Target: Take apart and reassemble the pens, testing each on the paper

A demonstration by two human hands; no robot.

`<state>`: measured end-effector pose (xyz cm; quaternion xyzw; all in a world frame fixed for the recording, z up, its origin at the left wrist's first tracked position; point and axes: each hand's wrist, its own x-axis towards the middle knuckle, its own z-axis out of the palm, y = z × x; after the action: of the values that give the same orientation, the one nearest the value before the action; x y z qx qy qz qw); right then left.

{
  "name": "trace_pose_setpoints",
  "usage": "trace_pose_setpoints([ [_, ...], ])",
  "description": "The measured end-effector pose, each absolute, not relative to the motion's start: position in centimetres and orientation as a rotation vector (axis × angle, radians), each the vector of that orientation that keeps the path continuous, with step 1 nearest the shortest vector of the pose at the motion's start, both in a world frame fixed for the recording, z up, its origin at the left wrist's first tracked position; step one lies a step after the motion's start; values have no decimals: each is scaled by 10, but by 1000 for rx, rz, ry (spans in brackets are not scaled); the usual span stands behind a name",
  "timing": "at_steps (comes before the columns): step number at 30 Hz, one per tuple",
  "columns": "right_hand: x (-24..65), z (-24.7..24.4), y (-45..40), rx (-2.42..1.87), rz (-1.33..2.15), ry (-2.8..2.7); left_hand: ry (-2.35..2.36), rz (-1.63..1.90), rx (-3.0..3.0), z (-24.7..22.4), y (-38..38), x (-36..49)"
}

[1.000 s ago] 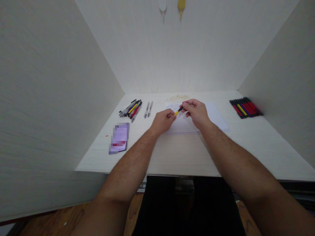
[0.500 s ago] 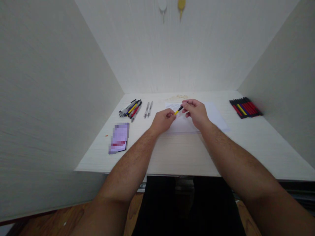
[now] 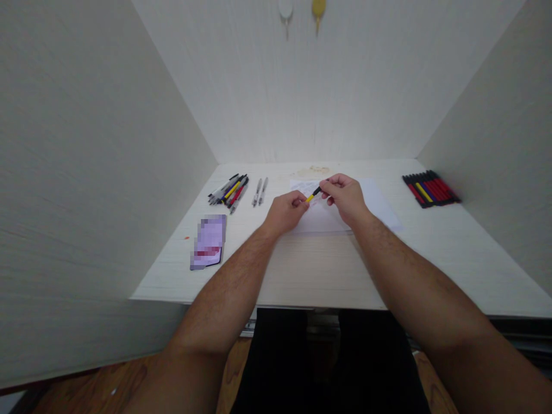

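Observation:
A yellow and black pen (image 3: 314,194) is held at a slant between my two hands, above the paper. My left hand (image 3: 288,210) pinches its yellow end. At the black end, the fingers of my right hand (image 3: 344,196) are closed on the pen, covering its tip. Beneath both hands lie white sheets of paper (image 3: 375,207), with faint writing on the upper left part. The pen's far end is hidden by my right fingers.
Two clear pens (image 3: 260,192) lie left of the paper, beside a loose pile of mixed pens (image 3: 230,191). A phone (image 3: 210,238) with a blurred screen rests nearer. At far right is a row of red, yellow and blue pens (image 3: 430,188). Panels enclose the desk (image 3: 319,270).
Very little differs. Both hands keep hold of the pen in nearly the same place, and the objects on the desk have not moved.

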<state>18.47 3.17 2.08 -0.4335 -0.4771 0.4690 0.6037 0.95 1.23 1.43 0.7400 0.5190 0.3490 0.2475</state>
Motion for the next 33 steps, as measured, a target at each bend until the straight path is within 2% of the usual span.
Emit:
trace_pose_setpoints([
  [6, 185, 18, 33, -1023, 1065, -1124, 1408, 962, 2021, 14, 12, 10],
  [17, 190, 24, 31, -909, 1235, -1066, 1427, 900, 2061, 16, 12, 9],
  [33, 190, 18, 34, -1066, 1065, -1181, 1445, 937, 2085, 16, 11, 13],
])
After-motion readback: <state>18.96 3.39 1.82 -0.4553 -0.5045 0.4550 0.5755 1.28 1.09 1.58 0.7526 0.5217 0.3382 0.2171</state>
